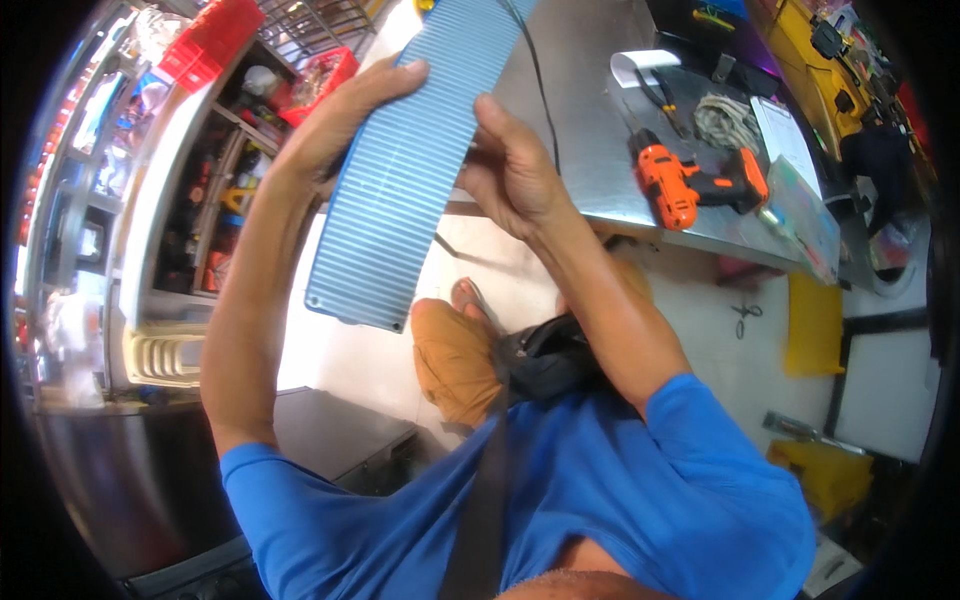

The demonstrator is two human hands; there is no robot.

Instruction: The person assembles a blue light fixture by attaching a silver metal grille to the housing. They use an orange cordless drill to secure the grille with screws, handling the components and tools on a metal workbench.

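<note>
A long blue panel with close light ribs across it (400, 185) is held up at a slant in front of me, partly over the metal table. Small holes or screws show at its near corners. Along its left edge my left hand (345, 110) grips it, thumb on the ribbed face and the other fingers out of sight behind. My right hand (515, 170) is at the right edge, thumb raised beside it and fingers curled toward the underside, their tips hidden. A dark cable (541, 75) runs down past the panel's far right side onto the table.
On the metal table (590, 185) lie an orange and black cordless drill (690, 180), pliers (664, 98), a bundle of whitish cord or cloth (727, 122) and a clipboard (787, 140). Shelves with red baskets (210, 42) stand at left. Scissors (744, 318) lie on the floor.
</note>
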